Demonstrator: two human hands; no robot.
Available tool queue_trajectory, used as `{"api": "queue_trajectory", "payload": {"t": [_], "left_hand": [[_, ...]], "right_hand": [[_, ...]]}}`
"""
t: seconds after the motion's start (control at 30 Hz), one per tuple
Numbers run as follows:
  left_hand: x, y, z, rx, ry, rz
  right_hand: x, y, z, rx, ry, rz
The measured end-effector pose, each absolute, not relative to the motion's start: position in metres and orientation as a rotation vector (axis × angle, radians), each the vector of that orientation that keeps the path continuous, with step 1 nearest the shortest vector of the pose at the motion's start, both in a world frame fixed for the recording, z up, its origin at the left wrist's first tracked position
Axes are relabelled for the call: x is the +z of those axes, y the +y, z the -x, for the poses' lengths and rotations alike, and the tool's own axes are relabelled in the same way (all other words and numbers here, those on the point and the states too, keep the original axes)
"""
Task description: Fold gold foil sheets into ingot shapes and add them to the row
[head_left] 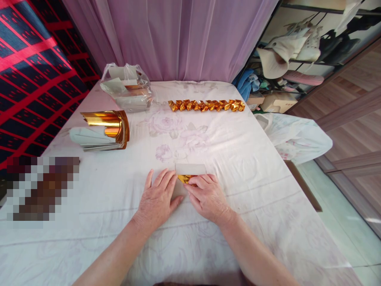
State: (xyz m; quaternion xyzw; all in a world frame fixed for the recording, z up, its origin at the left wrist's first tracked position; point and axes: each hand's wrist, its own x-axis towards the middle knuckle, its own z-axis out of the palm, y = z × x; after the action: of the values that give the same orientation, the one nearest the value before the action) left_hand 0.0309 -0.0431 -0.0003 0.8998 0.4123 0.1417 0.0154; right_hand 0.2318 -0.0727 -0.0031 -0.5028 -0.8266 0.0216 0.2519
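A: What are the hands doing?

B: The left hand (157,198) is lying flat and open, pressing on a sheet of paper (190,170) on the desk (238,159). The right hand (208,196) is pinching the sheet's gold fold (185,178), probably creasing it.

A: And around the sheet?

B: Beyond it, a row of folded gold pieces (206,105) is lying. Left of the sheet, a curled gold paper stack (104,129) is sitting, a plastic bag (126,85) behind that.
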Motion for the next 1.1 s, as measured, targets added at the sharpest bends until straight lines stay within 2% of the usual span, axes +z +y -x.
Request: {"api": "queue_trajectory", "payload": {"t": [0.43, 0.63, 1.1], "left_hand": [[-0.002, -0.044, -0.031, 0.458, 1.311, -2.792], [-0.009, -0.043, -0.030, 0.549, 1.145, -2.838], [-0.006, -0.043, -0.027, 0.407, 1.243, -2.807]], "right_hand": [[-0.005, -0.072, -0.232, 0.079, -2.245, 1.378], [-0.004, -0.072, -0.232, 0.076, -2.250, 1.376], [-0.004, -0.072, -0.232, 0.108, -2.244, 1.400]]}}
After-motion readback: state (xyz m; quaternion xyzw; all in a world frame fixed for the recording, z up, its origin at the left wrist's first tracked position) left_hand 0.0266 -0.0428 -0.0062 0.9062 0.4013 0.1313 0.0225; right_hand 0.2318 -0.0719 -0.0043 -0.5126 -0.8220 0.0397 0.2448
